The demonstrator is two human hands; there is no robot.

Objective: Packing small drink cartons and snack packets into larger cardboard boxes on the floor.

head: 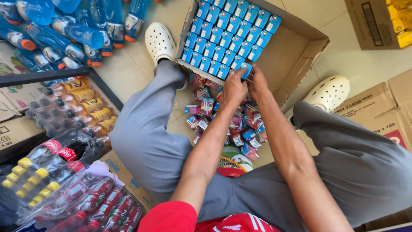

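An open cardboard box [296, 53] lies on the floor between my feet, about half filled with neat rows of small blue cartons [227, 36]. My left hand [234, 86] and my right hand [257, 82] meet at the box's near edge and together pinch one blue carton [246, 70] at the end of the nearest row. Below my wrists a loose heap of small red and blue cartons [240, 124] lies on the tiles. I am seated in grey trousers with white clogs [159, 42] on my feet.
Shrink-wrapped packs of blue bottles [77, 30] lie at top left, yellow-labelled bottles [81, 107] and dark soda bottles [64, 172] at left. More cardboard boxes [377, 107] stand at right and top right. A round red and green lid [231, 162] shows under my knees.
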